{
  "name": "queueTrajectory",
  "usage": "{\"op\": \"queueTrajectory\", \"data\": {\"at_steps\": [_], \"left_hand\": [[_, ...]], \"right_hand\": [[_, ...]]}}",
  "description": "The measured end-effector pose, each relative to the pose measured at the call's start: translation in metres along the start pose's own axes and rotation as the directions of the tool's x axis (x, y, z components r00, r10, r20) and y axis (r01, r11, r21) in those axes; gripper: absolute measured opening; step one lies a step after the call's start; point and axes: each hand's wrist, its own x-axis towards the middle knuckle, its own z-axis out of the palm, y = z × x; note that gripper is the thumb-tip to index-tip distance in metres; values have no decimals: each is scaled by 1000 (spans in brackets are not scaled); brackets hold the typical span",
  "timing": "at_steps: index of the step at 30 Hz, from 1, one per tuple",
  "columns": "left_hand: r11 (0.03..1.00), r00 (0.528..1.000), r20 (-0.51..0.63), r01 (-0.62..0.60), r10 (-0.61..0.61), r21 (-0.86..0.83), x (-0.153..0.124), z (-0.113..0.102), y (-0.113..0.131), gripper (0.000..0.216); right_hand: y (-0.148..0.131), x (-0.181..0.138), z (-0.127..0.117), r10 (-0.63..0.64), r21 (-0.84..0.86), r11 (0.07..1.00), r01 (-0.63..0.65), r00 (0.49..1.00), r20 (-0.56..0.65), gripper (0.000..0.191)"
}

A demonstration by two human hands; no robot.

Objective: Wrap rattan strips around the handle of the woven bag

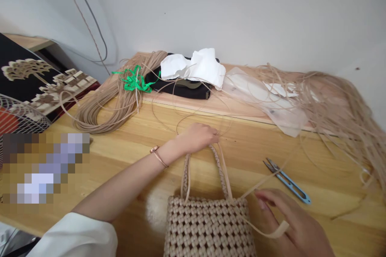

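A woven beige bag stands upright at the front of the table, its open-mesh side towards me. My left hand is closed around the top of its braided handle; the fingers hide the grip. To the right of the bag, my right hand has thumb and forefinger close together at a flat beige strand that runs from the bag's rim up to the right. A short loose strand end curls from the bag's side in front of this hand. Blue thread snips lie beyond it.
A coiled bundle of beige cord with a green tie lies at the back left. Behind are a black pouch, white paper and a plastic bag. Loose strands spread at right. A wire basket stands left.
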Motion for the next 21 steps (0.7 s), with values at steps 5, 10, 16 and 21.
{"op": "queueTrajectory", "data": {"at_steps": [5, 10, 16, 21], "left_hand": [[1000, 1000, 5, -5, 5, -6, 0, -2, 0, 22], [1000, 1000, 29, 4, -4, 4, 0, -4, 0, 20], [1000, 999, 40, 18, -18, 10, -1, -4, 1, 18], [1000, 999, 37, 17, -17, 9, -1, -4, 0, 19]], "right_hand": [[31, 8, 31, -35, 122, 992, 20, 992, 124, 24], [32, 8, 35, -90, 108, 991, 80, 992, 88, 26], [28, 13, 31, -86, 210, 976, 53, 984, 153, 28], [20, 31, 23, -23, 348, 931, -109, 934, 356, 29]]}}
